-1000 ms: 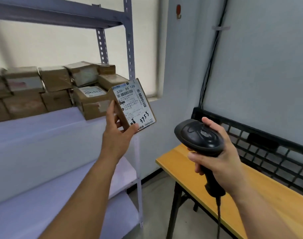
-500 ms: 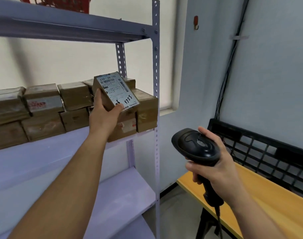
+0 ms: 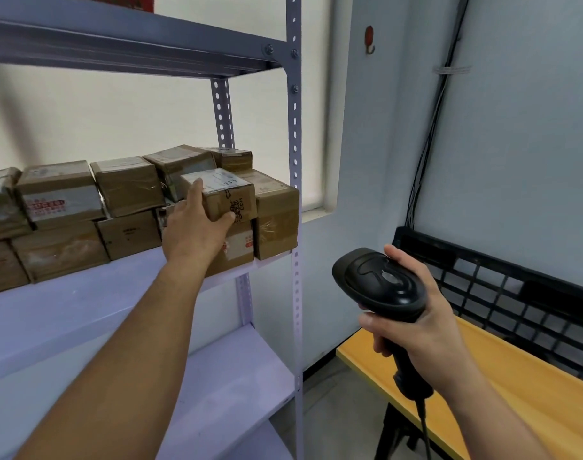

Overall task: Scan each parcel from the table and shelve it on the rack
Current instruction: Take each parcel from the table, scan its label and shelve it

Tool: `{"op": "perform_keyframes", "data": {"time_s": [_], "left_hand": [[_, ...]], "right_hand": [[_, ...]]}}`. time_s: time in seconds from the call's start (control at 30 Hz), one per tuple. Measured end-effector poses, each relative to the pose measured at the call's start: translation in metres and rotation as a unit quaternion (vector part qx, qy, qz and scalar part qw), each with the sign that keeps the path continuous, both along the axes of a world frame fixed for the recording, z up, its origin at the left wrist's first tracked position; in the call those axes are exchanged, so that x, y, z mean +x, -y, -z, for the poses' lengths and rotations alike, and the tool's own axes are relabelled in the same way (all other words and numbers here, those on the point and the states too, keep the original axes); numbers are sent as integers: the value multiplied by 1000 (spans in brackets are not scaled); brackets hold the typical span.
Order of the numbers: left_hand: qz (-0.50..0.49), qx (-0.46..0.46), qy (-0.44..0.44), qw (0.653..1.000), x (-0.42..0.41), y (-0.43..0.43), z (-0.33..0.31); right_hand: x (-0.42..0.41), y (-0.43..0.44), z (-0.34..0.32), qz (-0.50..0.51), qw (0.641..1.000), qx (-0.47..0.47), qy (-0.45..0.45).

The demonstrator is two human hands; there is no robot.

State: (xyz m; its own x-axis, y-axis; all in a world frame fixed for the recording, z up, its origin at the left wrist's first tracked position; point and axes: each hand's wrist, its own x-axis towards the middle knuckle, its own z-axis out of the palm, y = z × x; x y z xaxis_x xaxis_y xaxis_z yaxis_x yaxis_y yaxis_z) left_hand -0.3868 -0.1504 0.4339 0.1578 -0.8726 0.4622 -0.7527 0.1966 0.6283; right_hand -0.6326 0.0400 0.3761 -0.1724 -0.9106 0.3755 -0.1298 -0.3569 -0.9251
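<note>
Brown cardboard parcel (image 3: pixel 228 202) is at the right end of the middle shelf of the rack (image 3: pixel 294 134), on top of a lower box (image 3: pixel 238 245) that carries a red and white sticker. Its white label faces up, and dark print shows on its front side. The left grip (image 3: pixel 197 227) holds this parcel: the thumb lies at the front lower edge, and the fingers (image 3: pixel 195 190) go up along the left side to the top. I cannot tell if the parcel rests fully on the lower box or is a little above it. Just to its right a bigger box (image 3: pixel 277 214) stands at the rack post. Behind and to the left, more parcels (image 3: pixel 61 194) are stacked in two layers along the shelf.

The right grip (image 3: pixel 426 330) is closed around the handle of a black scanner (image 3: pixel 379 283), well apart from the rack, lower and to the right. The scanner head points to the left, and its cable (image 3: pixel 424 429) hangs down from the handle. Below this grip is the corner of a yellow desk (image 3: pixel 532 386), and a black grid crate (image 3: pixel 516 293) is at its far edge by the wall. Dark wires (image 3: pixel 429 134) run down the wall to the crate.
</note>
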Motion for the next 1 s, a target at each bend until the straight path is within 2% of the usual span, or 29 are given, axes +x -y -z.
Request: {"op": "perform_keyframes", "data": {"time_s": [0.27,0.33,0.47,0.63,0.8,1.0], "left_hand": [[-5,-30,-7,1000,2,4,9],[-1,-59,-20,998,1,0,13],[-14,-134,10,991,-12,-19,30],[53,-192,0,980,-37,-53,69],[177,-132,-1,975,-78,-85,110],[251,-27,-15,968,-126,-123,153]], "right_hand": [[-5,-4,6,3,1000,0,0],[-7,-6,8,3,1000,0,0],[-10,-13,13,7,1000,4,4],[-16,-29,24,20,1000,16,13],[-29,-49,40,50,998,31,-3],[-51,-87,62,100,994,40,2]]}}
